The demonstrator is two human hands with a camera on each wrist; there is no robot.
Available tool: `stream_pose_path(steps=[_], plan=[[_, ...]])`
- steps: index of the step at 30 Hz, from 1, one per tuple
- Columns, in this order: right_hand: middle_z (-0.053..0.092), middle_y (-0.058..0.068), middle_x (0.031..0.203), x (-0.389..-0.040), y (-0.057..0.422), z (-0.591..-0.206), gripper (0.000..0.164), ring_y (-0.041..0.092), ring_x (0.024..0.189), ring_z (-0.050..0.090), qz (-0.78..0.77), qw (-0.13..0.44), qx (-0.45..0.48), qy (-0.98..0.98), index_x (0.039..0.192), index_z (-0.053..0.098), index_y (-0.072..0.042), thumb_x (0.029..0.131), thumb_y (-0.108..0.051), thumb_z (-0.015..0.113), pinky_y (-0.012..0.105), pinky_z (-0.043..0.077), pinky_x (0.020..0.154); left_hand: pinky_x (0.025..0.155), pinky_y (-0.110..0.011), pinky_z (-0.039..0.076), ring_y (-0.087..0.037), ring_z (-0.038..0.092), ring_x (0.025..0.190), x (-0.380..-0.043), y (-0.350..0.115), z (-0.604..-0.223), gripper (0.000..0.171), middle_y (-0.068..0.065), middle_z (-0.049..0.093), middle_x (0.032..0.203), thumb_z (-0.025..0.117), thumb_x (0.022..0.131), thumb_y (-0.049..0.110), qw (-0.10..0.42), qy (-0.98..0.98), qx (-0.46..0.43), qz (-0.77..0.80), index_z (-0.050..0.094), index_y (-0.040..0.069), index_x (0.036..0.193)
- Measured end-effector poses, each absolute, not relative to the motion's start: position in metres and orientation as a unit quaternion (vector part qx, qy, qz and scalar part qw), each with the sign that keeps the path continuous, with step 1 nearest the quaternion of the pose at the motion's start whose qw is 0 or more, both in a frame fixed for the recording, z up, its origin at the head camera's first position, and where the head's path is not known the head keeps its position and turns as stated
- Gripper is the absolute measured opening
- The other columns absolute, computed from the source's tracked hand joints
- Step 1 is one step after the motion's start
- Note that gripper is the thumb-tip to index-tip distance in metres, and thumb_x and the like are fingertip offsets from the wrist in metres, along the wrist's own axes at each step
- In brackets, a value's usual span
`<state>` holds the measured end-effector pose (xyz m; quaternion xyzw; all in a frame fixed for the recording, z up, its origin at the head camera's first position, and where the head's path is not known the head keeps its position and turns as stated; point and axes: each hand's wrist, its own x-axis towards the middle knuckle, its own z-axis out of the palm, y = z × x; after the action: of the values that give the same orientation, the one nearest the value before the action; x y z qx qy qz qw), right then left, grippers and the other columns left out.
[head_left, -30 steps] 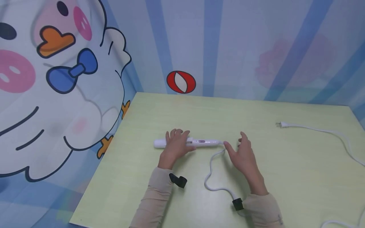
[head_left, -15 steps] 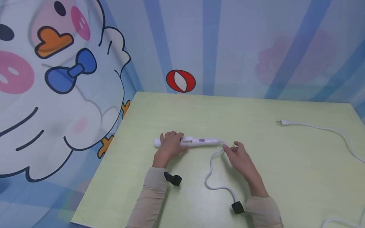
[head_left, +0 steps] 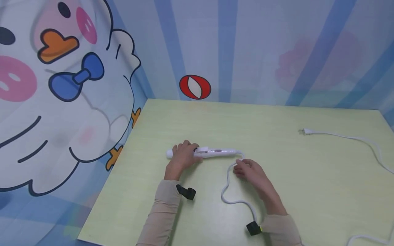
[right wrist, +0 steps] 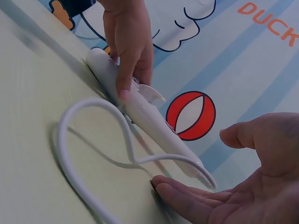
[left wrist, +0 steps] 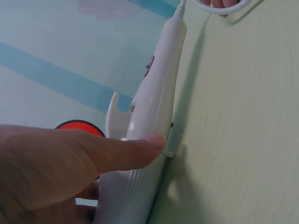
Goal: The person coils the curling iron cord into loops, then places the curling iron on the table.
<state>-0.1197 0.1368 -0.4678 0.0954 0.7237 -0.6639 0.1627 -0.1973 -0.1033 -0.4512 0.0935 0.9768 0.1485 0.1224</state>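
Observation:
A white curling iron lies lengthwise close over the table, its cord end to the right. My left hand grips it around the thicker left part, the thumb laid across it in the left wrist view. Beside that thumb the clamp lever sticks out, and a small switch shows further up the handle. My right hand is beside the white cord, just below the iron's cord end. In the right wrist view its thumb and fingers are spread apart, the fingertips right at the cord's bend.
The pale green table meets a patterned wall at the back and left. A two-pin plug lies at the right on its cable. More white cable shows at the lower right. The cord loops toward the right sleeve.
My left hand has slid left along the curling iron, and the lever now shows beside it. My right hand has lowered and moved left, from the iron's cord end to the bend of the cord.

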Motion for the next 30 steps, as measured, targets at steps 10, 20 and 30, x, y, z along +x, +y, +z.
stream_pose_path(steps=[10,20,30], plan=[[0.058,0.025,0.111,-0.121,0.119,-0.484,0.034,0.025,0.098,0.061,-0.706,0.156,0.09,0.685,0.114,0.049,0.01,0.094,-0.018,0.051,0.03,0.049,0.083,0.1,-0.051,0.022,-0.03,0.048,0.107,-0.197,-0.106,-0.455,0.054,-0.009,0.052,0.119,0.066,0.082,0.042,0.11,0.979,0.107,0.137,0.052,0.018,0.129],[0.061,0.026,0.105,-0.12,0.111,-0.492,0.027,0.025,0.092,0.065,-0.748,0.138,0.074,0.645,0.114,0.053,0.012,0.092,-0.005,0.052,0.033,0.052,0.077,0.097,-0.052,0.023,-0.028,0.048,0.104,-0.197,-0.111,-0.463,0.05,-0.007,0.052,0.116,0.061,0.085,0.046,0.087,0.978,0.123,0.143,0.053,0.019,0.127],[0.065,0.023,0.095,-0.122,0.115,-0.49,0.028,0.018,0.079,0.067,-0.755,0.117,0.066,0.642,0.114,0.055,0.012,0.091,-0.004,0.055,0.032,0.052,0.074,0.089,-0.044,0.033,-0.018,0.05,0.093,-0.197,-0.111,-0.454,0.049,-0.001,0.056,0.106,0.052,0.089,0.05,0.049,0.967,0.169,0.183,0.051,0.021,0.128]])
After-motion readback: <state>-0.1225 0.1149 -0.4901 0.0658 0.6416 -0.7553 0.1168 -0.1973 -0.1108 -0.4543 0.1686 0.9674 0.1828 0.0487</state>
